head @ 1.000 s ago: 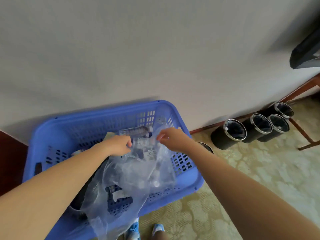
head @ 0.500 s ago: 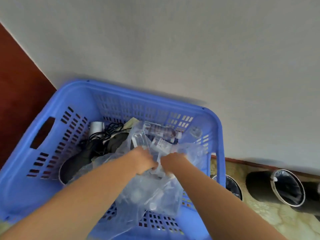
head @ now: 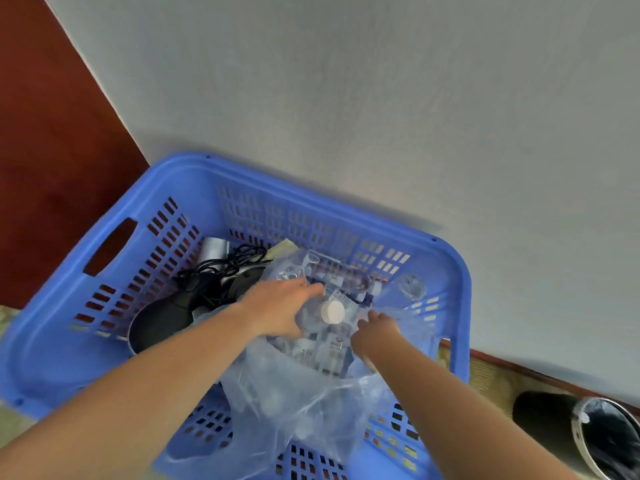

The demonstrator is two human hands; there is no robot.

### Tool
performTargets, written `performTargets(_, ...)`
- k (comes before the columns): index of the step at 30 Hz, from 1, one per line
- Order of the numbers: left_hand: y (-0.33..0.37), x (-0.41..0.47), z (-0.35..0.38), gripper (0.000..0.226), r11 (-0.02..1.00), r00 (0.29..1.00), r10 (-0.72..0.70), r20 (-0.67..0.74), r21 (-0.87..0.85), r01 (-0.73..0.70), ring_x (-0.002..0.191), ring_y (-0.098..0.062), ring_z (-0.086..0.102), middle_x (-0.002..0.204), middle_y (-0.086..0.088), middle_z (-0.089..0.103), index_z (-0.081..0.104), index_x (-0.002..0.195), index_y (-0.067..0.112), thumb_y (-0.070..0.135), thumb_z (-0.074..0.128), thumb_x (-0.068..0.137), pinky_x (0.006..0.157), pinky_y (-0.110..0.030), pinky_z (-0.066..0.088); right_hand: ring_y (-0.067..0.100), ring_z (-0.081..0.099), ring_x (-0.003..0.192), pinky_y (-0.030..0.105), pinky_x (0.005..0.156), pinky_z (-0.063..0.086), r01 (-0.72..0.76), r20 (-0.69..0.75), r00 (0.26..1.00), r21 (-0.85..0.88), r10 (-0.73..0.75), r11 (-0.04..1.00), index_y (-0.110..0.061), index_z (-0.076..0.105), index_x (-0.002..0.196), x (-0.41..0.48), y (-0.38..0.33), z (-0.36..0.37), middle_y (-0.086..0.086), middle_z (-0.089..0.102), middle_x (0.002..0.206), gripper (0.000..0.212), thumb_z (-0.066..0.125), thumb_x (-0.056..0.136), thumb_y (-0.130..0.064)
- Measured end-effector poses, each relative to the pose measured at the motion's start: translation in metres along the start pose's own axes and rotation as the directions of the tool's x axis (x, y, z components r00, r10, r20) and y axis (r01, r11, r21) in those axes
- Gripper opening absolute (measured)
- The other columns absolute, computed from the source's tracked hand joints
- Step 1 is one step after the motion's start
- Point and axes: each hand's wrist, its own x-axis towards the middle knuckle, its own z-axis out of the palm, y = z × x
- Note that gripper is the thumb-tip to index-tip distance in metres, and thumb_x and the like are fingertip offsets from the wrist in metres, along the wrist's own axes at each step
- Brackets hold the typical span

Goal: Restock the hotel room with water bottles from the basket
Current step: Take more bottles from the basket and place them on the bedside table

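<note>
Left hand wrapped round a white-capped water bottle inside the blue basket. Right hand pinching the clear plastic bag. Label print too blurred to read.

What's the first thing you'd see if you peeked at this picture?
A big blue basket against the grey wall. In its middle, the left hand grips a water bottle with a white cap, while the right hand holds the clear plastic bag around it.
</note>
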Motion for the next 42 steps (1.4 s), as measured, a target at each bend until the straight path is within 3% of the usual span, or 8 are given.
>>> performTargets(3,-0.003,-0.009,-0.021,0.067,0.961,0.992,-0.088,-0.094,-0.268,0.06,0.104,-0.02,0.06,0.117,0.011,0.055,0.04,0.122,0.044,0.051,0.078,0.067,0.081,-0.045,0.054,0.032,0.031,0.138,0.04,0.108,0.03,0.075,0.129,0.99,-0.088,-0.063,0.993,-0.01,0.043,0.141,-0.014,-0.003,-0.019,0.013,0.039,0.148,0.044,0.049,0.098,-0.015)
performTargets(6,-0.007,-0.025,-0.044,0.064,0.899,0.973,-0.164,-0.16,-0.43,0.081,0.106,-0.018,0.059,0.117,0.014,0.057,0.044,0.114,0.044,0.054,0.08,0.062,0.085,-0.046,0.053,0.03,0.054,0.098,0.039,0.085,0.04,0.163,0.132,0.979,-0.069,-0.153,0.984,-0.008,0.057,0.09,-0.026,-0.007,-0.045,0.01,0.059,0.102,0.01,0.057,0.095,-0.017)
performTargets(9,-0.012,-0.051,-0.074,0.082,0.832,0.941,-0.251,-0.227,-0.547,0.089,0.118,-0.015,0.056,0.13,0.016,0.057,0.042,0.13,0.043,0.06,0.08,0.059,0.095,-0.045,0.049,0.026,0.057,0.077,0.034,0.075,0.041,0.206,0.05,0.978,-0.158,-0.2,0.966,-0.014,0.042,0.061,-0.06,-0.007,-0.085,0.005,0.064,0.087,0.043,0.069,0.087,-0.035)
performTargets(18,-0.044,-0.18,-0.193,0.076,0.692,0.736,-0.498,-0.459,-0.722,0.019,0.108,-0.025,0.061,0.114,-0.003,0.062,0.044,0.12,0.017,0.045,0.083,0.061,0.09,-0.046,0.05,0.02,0.059,0.07,0.029,0.07,0.047,0.215,-0.377,0.895,-0.106,-0.239,0.971,-0.01,0.071,0.081,-0.207,0.013,-0.271,-0.001,0.063,0.066,0.037,0.066,0.081,-0.047)
performTargets(22,-0.06,-0.258,-0.258,0.062,0.688,0.619,-0.53,-0.58,-0.721,-0.086,0.106,-0.029,0.064,0.111,-0.009,0.065,0.052,0.116,0.014,0.039,0.082,0.069,0.094,-0.056,0.048,0.019,0.055,0.061,0.024,0.055,0.041,0.313,-0.575,0.761,-0.084,-0.302,0.946,-0.004,0.072,0.083,-0.296,-0.015,-0.364,0.001,0.063,0.064,0.041,0.067,0.081,-0.045)
performTargets(28,-0.091,-0.39,-0.344,0.042,0.792,0.411,-0.478,-0.776,-0.583,-0.18,0.081,0.005,0.058,0.11,0.025,0.056,0.053,0.102,0.04,0.046,0.08,0.07,0.078,-0.026,0.043,0.008,0.052,0.052,0.026,0.054,0.041,0.518,-0.737,0.524,-0.122,-0.427,0.847,-0.017,0.054,0.057,-0.429,-0.098,-0.46,0.002,0.049,0.063,0.034,0.073,0.081,-0.031)
performTargets(33,-0.132,-0.497,-0.379,0.057,0.835,0.268,-0.504,-0.821,-0.542,-0.091,0.088,-0.017,0.059,0.108,0.006,0.062,0.056,0.097,0.041,0.069,0.076,0.051,0.081,-0.037,0.052,0.017,0.047,0.063,0.029,0.06,0.046,0.616,-0.799,0.358,-0.187,-0.483,0.765,-0.014,0.067,0.078,-0.491,-0.182,-0.51,-0.002,0.051,0.063,0.009,0.071,0.082,-0.022)
performTargets(42,-0.242,-0.589,-0.382,0.064,0.822,0.242,-0.548,-0.801,-0.569,-0.02,0.091,-0.021,0.057,0.128,-0.012,0.058,0.055,0.101,0.036,0.069,0.076,0.05,0.092,-0.041,0.048,0.015,0.044,0.056,0.024,0.054,0.043,0.727,-0.841,0.222,-0.196,-0.494,0.659,-0.028,0.07,0.087,-0.499,-0.326,-0.586,-0.004,0.048,0.058,0.003,0.068,0.084,-0.026)
